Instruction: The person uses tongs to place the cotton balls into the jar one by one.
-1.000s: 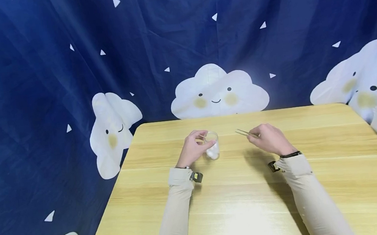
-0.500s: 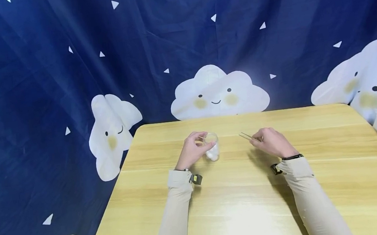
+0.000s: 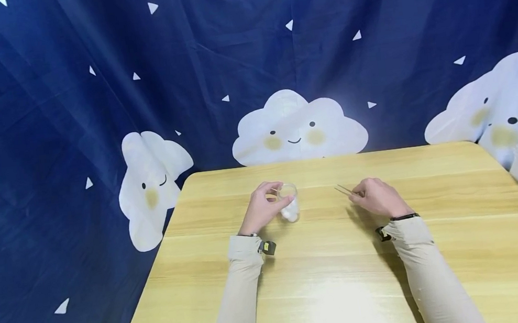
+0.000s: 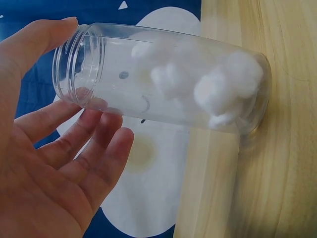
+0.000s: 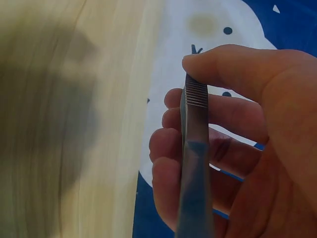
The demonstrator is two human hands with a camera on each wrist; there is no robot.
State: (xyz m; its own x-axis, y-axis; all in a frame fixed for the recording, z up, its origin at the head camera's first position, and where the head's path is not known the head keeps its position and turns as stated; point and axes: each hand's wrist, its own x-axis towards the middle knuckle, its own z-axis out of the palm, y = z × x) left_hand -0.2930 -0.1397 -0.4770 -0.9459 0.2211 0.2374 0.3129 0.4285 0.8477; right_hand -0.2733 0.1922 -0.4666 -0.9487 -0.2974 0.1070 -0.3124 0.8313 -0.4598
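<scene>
In the left wrist view a clear jar (image 4: 124,64) with a threaded, uncovered neck holds several white cotton balls (image 4: 225,89) towards its base. My left hand (image 3: 262,208) grips the jar by the neck, thumb on one side and fingertips on the other. The jar stands about upright, its base at or very near the tabletop. To its right, apart from it, my right hand (image 3: 379,199) pinches a pair of metal tweezers (image 5: 195,148) between thumb and fingers. The tweezers' slim tips point left towards the jar in the head view, slightly parted, with nothing visible between them.
The light wooden table (image 3: 335,258) has its far edge just beyond the hands. Behind it hangs a dark blue curtain (image 3: 257,51) printed with white clouds. Small dark cameras (image 3: 267,247) sit at both wrists.
My right hand has moved right and slightly nearer, taking the tweezers farther from the jar. The left hand and jar stay nearly in place.
</scene>
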